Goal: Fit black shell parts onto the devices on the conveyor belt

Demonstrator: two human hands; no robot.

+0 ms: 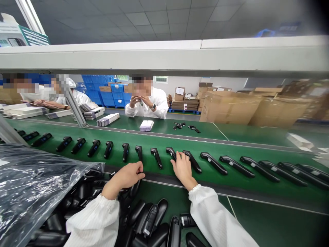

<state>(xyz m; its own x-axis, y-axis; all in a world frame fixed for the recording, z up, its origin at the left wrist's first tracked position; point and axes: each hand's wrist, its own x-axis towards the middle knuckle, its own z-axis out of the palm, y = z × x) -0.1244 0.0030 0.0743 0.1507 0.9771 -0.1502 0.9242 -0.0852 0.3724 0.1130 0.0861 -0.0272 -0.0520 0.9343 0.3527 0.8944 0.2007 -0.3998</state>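
Observation:
Below the near edge of the conveyor, my left hand (130, 175) is closed, its thumb and fingers curled around a black handheld device (135, 188) whose lower end shows under it. My right hand (183, 169) reaches over the green belt, with thumb and fingers on either side of another black handheld device (170, 151); its handle is partly hidden under the hand. Similar bent-headed devices lie spaced in a row on the belt (159, 137), on both sides of my hands. A heap of black devices (147, 221) lies before me, between my forearms.
A clear plastic bag (38, 185) covers part of the heap at left. A metal post (74, 103) and an overhead shelf (164, 58) frame the view. Opposite, a co-worker (158, 99) holds a small object near white boxes (146, 125). Cartons (226, 106) stand behind.

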